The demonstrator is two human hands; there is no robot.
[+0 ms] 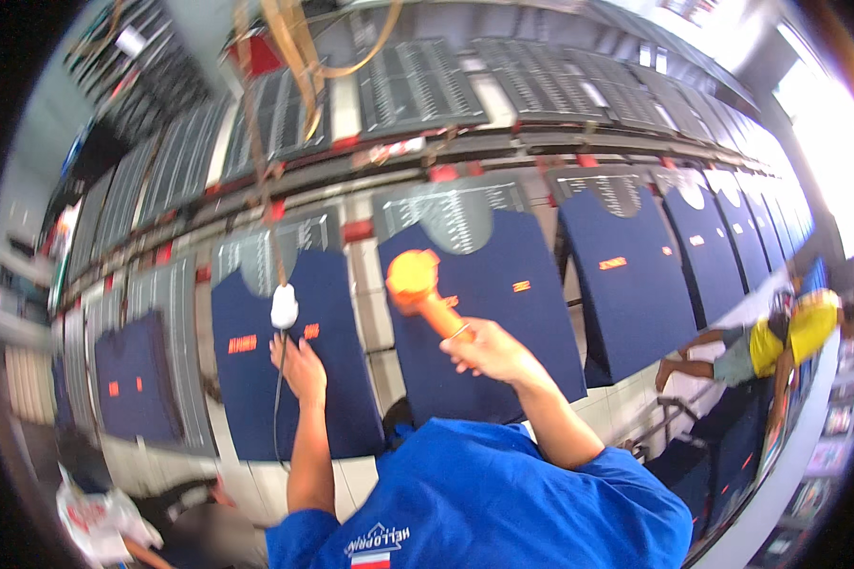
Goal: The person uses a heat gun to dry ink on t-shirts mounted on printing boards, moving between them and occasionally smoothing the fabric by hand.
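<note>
My right hand [491, 351] grips an orange hair dryer [414, 277] by its handle. The dryer's round body is over a navy fabric panel [522, 327] with small orange prints, on a grey board with white marks. My left hand [302, 368], fingers stretched out, is just below a white plug connector [285, 307] that hangs from a cord. A thin dark cable [278, 403] runs down from the connector past my left fingers; whether they touch it, I cannot tell. Behind that hand lies another navy panel [247, 379] with orange prints.
More navy panels [626, 270] lie on boards along the row to the right. Beyond a long rail [399, 163] stands a second row of grey boards [417, 85]. Tan straps [299, 57] dangle overhead. A person in a yellow shirt [778, 341] is at the right. Lower left is a white plastic bag [100, 522].
</note>
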